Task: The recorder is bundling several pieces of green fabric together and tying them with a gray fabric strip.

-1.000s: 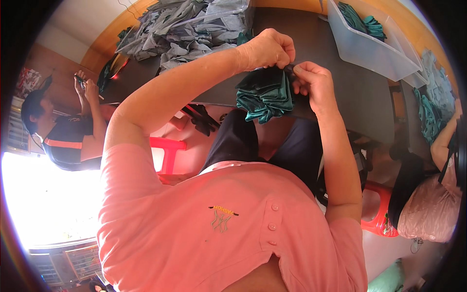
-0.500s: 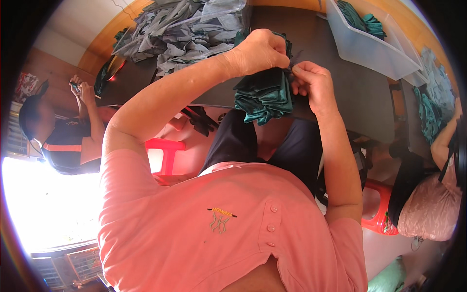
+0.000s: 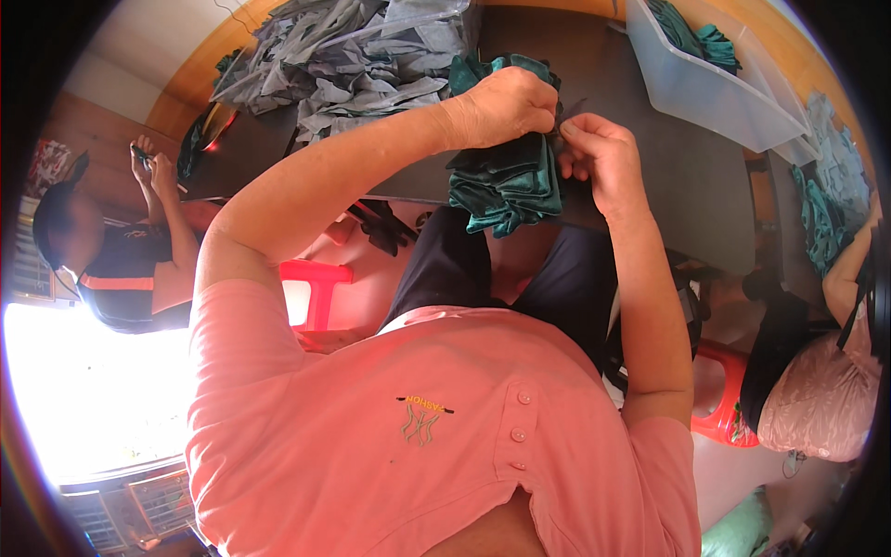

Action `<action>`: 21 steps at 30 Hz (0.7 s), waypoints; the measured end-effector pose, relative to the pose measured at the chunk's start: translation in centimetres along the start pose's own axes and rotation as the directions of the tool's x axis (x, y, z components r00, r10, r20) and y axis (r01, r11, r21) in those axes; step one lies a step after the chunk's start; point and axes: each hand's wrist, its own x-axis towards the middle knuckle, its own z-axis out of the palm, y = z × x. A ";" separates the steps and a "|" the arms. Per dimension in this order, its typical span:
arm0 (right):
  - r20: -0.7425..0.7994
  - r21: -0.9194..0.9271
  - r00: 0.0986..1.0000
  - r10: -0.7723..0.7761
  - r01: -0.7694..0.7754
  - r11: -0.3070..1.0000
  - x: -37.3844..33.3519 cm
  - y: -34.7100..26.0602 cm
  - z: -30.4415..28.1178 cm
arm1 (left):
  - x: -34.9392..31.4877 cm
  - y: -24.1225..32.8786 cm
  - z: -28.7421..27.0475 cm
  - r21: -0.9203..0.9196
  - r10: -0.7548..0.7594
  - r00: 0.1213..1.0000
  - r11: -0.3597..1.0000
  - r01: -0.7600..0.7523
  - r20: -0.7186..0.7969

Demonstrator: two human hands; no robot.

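A bundle of dark green velvet cloth pieces (image 3: 506, 190) lies at the table's near edge, its layers stacked and its lower end hanging over the edge. My left hand (image 3: 510, 107) is closed at the bundle's middle, its knuckles covering part of the cloth; what its fingertips pinch is hidden. More green cloth shows just beyond that hand. Beside the bundle's right side, my right hand (image 3: 601, 158) is closed in a pinch, thumb against the forefinger. A thin dark strip, perhaps a tie, shows between the two hands, too small to make out well.
Grey cloth pieces (image 3: 348, 70) heap up in and around a clear bin at the far left. A clear plastic bin (image 3: 715, 102) with green bundles stands far right. A person (image 3: 121, 251) handles something small at the left; another person's arm (image 3: 849, 255) is near green cloth at the right.
My left hand has shifted slightly nearer and right, and more green cloth shows beyond it. My right hand stays in its pinch, almost unmoved.
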 end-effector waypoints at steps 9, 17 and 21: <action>0.015 -0.001 1.000 -0.004 0.004 1.000 0.1 0.0 -0.1 | -0.2 0.5 -0.8 -0.096 -0.088 0.993 0.991 0.096 0.085; 0.029 -0.016 1.000 0.002 -0.002 1.000 -0.1 0.0 -0.4 | -0.8 -0.1 -1.0 -0.080 -0.050 0.996 0.995 0.056 0.070; 0.025 -0.028 1.000 0.004 -0.003 1.000 0.0 0.0 -0.4 | -0.9 -0.1 -1.1 -0.106 -0.035 0.996 0.993 0.045 0.088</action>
